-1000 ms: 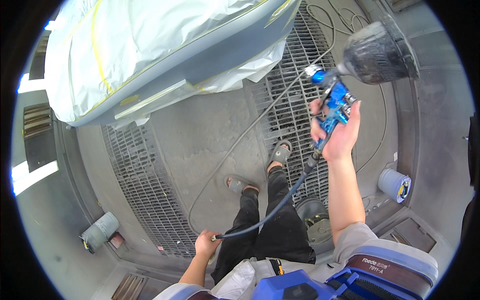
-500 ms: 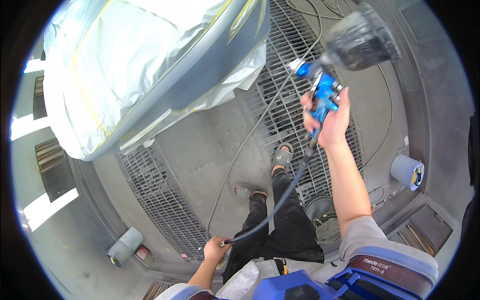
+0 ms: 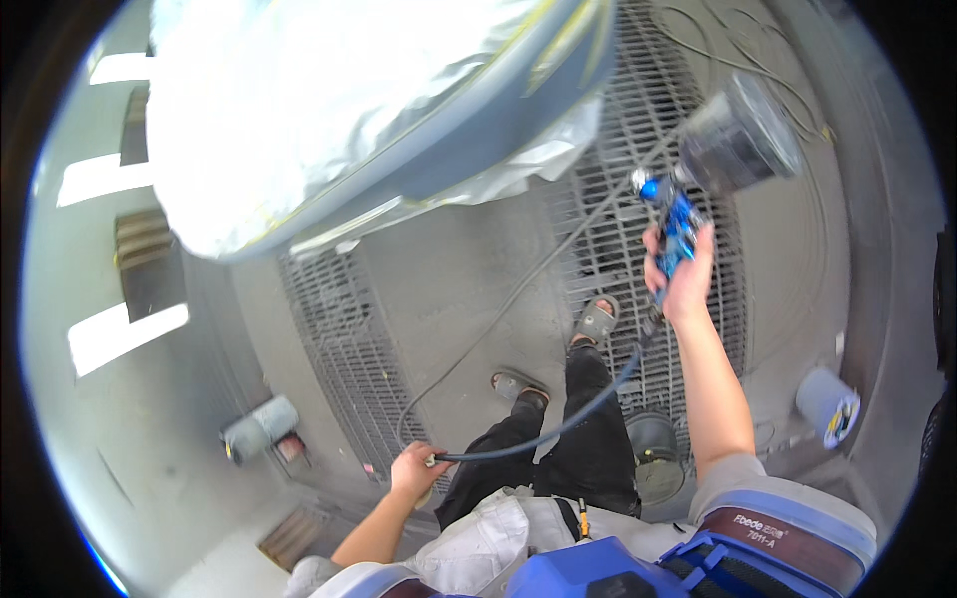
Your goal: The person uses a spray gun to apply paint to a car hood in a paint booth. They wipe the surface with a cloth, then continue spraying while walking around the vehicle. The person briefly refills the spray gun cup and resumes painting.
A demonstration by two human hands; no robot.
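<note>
My right hand (image 3: 688,277) is wrapped round the handle of a blue spray gun (image 3: 678,227). A dark, smeared cup (image 3: 736,140) sits on the gun, and its silver nozzle points left. From the base of the handle a dark air hose (image 3: 568,424) sags across my legs to my left hand (image 3: 411,472), whose fingers close round it low on the left. Up and left of the gun, apart from it, stands a large car body part (image 3: 429,164), grey along its side and covered with white masking film (image 3: 289,110) edged by yellow tape.
Floor gratings (image 3: 349,339) run on both sides of my feet, and the hose trails over the floor. A bucket (image 3: 827,404) stands at the right, a grey cylindrical container (image 3: 261,429) at the left. A round dark pot (image 3: 655,453) is beside my leg.
The view has shifted, so the car part and floor sit farther right. My right hand has brought the spray gun lower and nearer to me. My left hand keeps the hose.
</note>
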